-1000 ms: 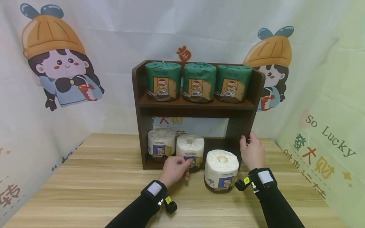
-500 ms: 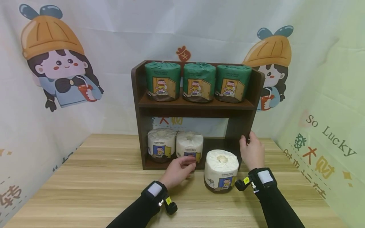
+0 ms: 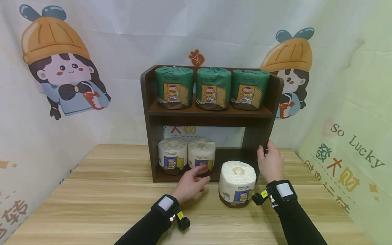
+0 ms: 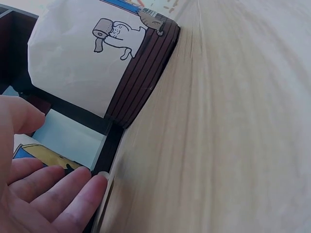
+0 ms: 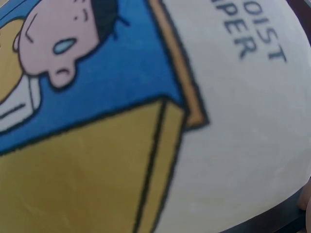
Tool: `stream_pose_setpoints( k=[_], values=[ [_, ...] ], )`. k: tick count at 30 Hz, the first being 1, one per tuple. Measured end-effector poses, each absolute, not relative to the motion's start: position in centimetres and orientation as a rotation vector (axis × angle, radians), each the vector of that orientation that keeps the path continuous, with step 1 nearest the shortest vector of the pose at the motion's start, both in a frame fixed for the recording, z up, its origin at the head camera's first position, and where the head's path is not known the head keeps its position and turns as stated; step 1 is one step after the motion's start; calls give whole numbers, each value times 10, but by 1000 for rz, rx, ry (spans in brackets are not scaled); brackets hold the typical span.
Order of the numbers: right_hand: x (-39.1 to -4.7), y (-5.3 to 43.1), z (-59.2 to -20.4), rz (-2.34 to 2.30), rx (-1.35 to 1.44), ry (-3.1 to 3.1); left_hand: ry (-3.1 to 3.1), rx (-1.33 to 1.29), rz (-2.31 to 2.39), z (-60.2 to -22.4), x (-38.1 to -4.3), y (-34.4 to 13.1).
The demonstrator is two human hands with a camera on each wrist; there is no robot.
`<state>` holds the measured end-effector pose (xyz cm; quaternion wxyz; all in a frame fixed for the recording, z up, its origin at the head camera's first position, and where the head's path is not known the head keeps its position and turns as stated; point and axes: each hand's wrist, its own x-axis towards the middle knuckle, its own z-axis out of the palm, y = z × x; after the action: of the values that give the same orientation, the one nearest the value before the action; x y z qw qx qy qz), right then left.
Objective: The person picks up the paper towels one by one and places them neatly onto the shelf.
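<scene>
In the head view my left hand (image 3: 190, 183) reaches into the lower tier of a dark brown two-tier shelf (image 3: 211, 119). Its extended fingers touch the front of a white-wrapped toilet paper roll (image 3: 202, 151), which stands upright beside another white toilet paper roll (image 3: 173, 149). The left wrist view shows those fingers (image 4: 73, 194) straight, the thumb apart. My right hand (image 3: 271, 164) grips the front edge of the shelf's right side panel. A third white toilet paper roll (image 3: 237, 177) stands on the table between my hands, filling most of the right wrist view.
Three green-wrapped toilet paper rolls (image 3: 213, 85) stand in a row on the upper tier. The wooden table (image 3: 101, 190) extends in front and to both sides. A printed cloth (image 3: 128, 68) hangs behind the shelf and along the sides.
The middle white roll has moved back into the lower tier and slightly left, against its neighbour. My left fingers have straightened along its front. My right hand and the front roll stay put.
</scene>
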<state>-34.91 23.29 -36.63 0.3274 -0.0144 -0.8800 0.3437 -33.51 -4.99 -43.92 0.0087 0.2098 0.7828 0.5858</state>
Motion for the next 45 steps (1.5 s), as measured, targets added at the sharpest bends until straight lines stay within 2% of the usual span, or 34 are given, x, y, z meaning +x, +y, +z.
stream_pose_setpoints(
  k=[19,29,45],
  values=[
    [-350,233,-366,917,-33,-2305,2379,678,1877,-428,-329,-46],
    [-349,233,-366,902,-28,-2291,2347,665,1790,-419,-316,-16],
    [-349,233,-365,913,-23,-2286,2346,745,1805,-433,-313,18]
  ],
)
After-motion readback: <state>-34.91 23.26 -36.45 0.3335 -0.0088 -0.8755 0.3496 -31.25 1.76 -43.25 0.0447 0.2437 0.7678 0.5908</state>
